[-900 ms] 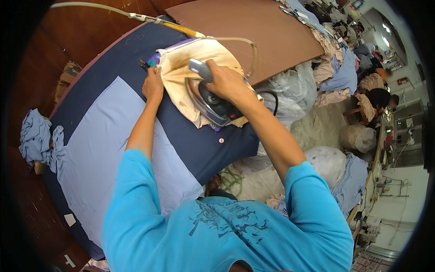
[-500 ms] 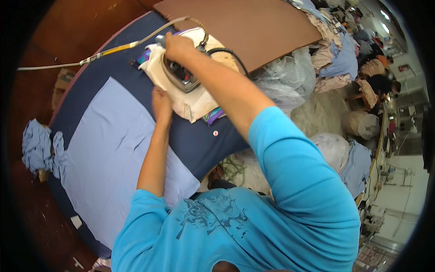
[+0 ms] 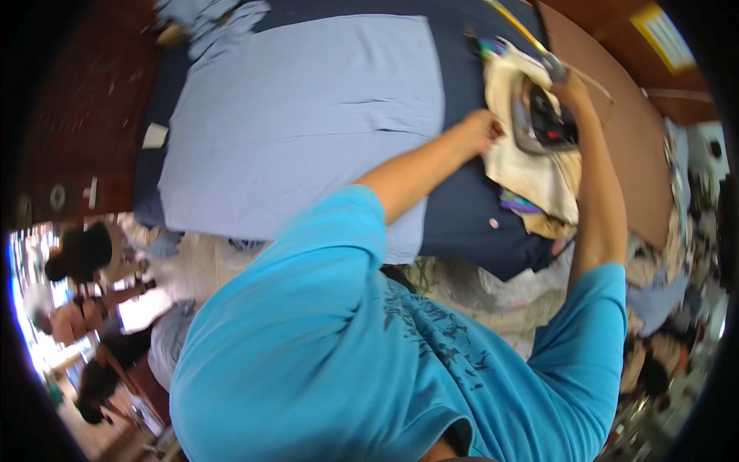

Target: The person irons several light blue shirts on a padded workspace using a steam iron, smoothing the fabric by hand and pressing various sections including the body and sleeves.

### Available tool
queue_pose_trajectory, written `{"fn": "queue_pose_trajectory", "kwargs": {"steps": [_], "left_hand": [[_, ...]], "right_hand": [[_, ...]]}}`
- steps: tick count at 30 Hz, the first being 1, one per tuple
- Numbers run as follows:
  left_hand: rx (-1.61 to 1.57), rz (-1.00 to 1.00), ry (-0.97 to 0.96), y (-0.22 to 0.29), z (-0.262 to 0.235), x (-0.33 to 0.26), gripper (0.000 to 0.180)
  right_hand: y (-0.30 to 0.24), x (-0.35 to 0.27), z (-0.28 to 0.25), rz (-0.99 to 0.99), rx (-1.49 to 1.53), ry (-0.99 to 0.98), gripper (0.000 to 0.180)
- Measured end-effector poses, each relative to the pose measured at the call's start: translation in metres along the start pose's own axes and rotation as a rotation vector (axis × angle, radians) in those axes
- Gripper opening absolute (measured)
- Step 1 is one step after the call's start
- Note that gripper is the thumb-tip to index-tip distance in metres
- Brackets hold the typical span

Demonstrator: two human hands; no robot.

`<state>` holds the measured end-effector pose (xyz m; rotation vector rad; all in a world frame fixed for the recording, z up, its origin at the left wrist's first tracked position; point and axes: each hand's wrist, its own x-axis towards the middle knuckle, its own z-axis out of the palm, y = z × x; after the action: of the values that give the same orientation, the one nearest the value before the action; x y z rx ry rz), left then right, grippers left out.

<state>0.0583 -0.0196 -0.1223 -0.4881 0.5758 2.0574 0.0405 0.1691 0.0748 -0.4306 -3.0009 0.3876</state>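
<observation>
My right hand (image 3: 568,90) is closed around the handle of a steam iron (image 3: 551,122), at the upper right. The iron rests on a folded cream cloth (image 3: 512,165), with purple and green fabric (image 3: 518,202) showing from under it. At the cloth's left edge my left hand (image 3: 483,132) is closed, its curled fingers seeming to pinch that edge; the fingertips are partly hidden. To the left of both hands a light blue fabric piece (image 3: 300,131) lies spread out, with a few creases, on the dark navy table covering (image 3: 468,223).
A crumpled blue cloth (image 3: 212,23) sits at the far left corner. The iron's yellow-sleeved hose (image 3: 514,23) runs off at the top. A brown board (image 3: 623,131) adjoins on the right. Clear plastic bags (image 3: 508,289) lie below the table edge. Other people (image 3: 92,250) are at lower left.
My view has turned left, so the table and blue fabric now lie straight ahead and the iron is at the right. Both hands keep their places at the iron and the cream cloth.
</observation>
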Motion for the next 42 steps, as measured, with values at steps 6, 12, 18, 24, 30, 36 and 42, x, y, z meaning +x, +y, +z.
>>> {"fn": "queue_pose_trajectory", "kwargs": {"steps": [6,12,18,24,30,36,42], "left_hand": [[1.053,0.831,0.26,-0.092,0.052,-0.121,0.067],[1.018,0.403,0.319,-0.106,0.069,-0.138,0.061],[1.693,0.593,0.208,-0.079,0.054,-0.137,0.033],[2.07,1.097,0.451,-0.054,0.029,-0.13,0.026],[1.553,0.506,0.293,-0.094,0.064,-0.155,0.032],[0.799,0.224,0.447,-0.116,0.098,-0.124,0.058],[0.423,0.204,0.283,-0.117,0.095,-0.076,0.045]], "right_hand": [[0.022,-0.024,0.002,0.159,-0.067,0.053,0.072],[0.01,-0.028,-0.011,0.171,0.036,-0.022,0.066],[0.018,-0.029,-0.01,0.164,0.035,-0.02,0.061],[0.018,-0.022,0.003,0.075,-0.002,0.061,0.061],[0.012,-0.025,0.002,0.068,-0.014,0.081,0.061],[0.014,-0.026,-0.002,0.103,0.02,0.016,0.063],[0.021,-0.036,-0.021,0.097,0.114,0.024,0.064]]}}
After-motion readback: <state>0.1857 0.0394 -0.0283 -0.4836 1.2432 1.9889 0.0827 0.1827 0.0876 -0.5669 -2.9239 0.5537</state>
